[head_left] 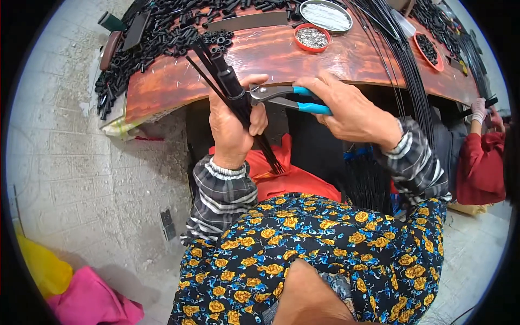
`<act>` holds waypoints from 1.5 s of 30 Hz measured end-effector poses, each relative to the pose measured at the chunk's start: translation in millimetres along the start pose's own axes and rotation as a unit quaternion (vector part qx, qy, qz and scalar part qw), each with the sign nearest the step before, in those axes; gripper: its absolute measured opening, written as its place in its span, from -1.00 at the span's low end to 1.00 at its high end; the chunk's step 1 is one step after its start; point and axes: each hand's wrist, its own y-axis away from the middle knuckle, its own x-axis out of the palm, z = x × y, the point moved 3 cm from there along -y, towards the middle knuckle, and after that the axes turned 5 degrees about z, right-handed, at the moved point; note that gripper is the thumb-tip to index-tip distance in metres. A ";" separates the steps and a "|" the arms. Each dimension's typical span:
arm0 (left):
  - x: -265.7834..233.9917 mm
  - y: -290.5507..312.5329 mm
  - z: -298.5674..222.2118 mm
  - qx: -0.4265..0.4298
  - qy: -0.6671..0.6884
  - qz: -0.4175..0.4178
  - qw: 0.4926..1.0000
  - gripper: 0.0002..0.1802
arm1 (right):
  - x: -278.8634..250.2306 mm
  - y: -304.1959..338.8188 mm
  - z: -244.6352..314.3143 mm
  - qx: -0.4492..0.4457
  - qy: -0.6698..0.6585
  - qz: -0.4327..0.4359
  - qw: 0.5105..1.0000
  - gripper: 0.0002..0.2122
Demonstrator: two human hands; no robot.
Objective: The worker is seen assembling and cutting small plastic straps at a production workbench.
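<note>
My left hand (234, 120) is wrapped round a bundle of thin black rods (265, 149) with a stepped black plastic tube (227, 78) among them. The bundle slants from upper left down toward my lap. In my right hand (355, 111) are pliers (311, 100) with blue grips. Their grey jaws meet the bundle beside my left thumb, just below the wide end of the tube. What lies between the jaws is too small to make out.
A wooden table (179, 81) carries a heap of black plastic tubes (168, 38), a red bowl of small metal parts (312, 38) and a round tray of thin pale pieces (326, 16). Long black rods (406, 59) hang over its edge. At right works another person in a red sleeve (479, 168).
</note>
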 end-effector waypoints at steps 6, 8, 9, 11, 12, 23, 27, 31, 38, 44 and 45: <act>-2.3 -3.6 1.4 0.018 -0.017 -0.038 0.999 0.03 | 10.9 -3.9 0.9 0.033 0.240 -0.125 0.962 -0.42; -1.9 -4.3 1.8 0.020 -0.013 -0.040 0.999 0.03 | 10.9 -4.0 -1.1 0.035 0.249 -0.127 0.960 -0.43; -1.8 -4.8 2.3 0.022 -0.014 -0.041 0.999 0.03 | 10.7 -4.3 -2.2 0.037 0.258 -0.129 0.957 -0.44; -0.8 -3.6 2.0 0.024 -0.018 -0.046 0.999 0.03 | 11.0 -5.0 -3.0 0.037 0.257 -0.128 0.957 -0.44; -0.4 -2.6 1.1 0.027 -0.030 -0.053 0.998 0.02 | 11.5 -5.5 -2.9 0.038 0.259 -0.126 0.957 -0.45; -0.9 -5.8 5.4 0.022 -0.046 -0.051 0.997 0.00 | 11.7 -14.7 -10.4 0.052 0.162 -0.170 0.971 -0.81; -2.3 -8.2 6.5 0.025 -0.059 -0.077 0.995 -0.01 | 29.7 -17.5 -19.2 0.084 0.132 -0.183 0.971 -0.84; -10.4 -7.9 4.9 0.036 -0.064 -0.113 0.991 -0.04 | 59.1 -25.3 -22.1 0.101 -0.032 -0.196 0.975 -0.89; -12.8 -13.8 3.7 0.059 -0.041 -0.122 0.990 -0.02 | 35.4 -27.7 -34.7 0.174 -0.192 -0.181 0.949 -0.86; -14.1 -13.9 0.1 0.075 -0.038 -0.090 0.992 0.03 | -46.7 -44.7 -75.4 0.213 0.064 -0.218 0.950 -0.82; -13.7 -13.4 -1.3 0.073 -0.042 -0.095 0.992 0.03 | -52.3 -50.7 -86.9 0.243 0.076 -0.212 0.944 -0.81</act>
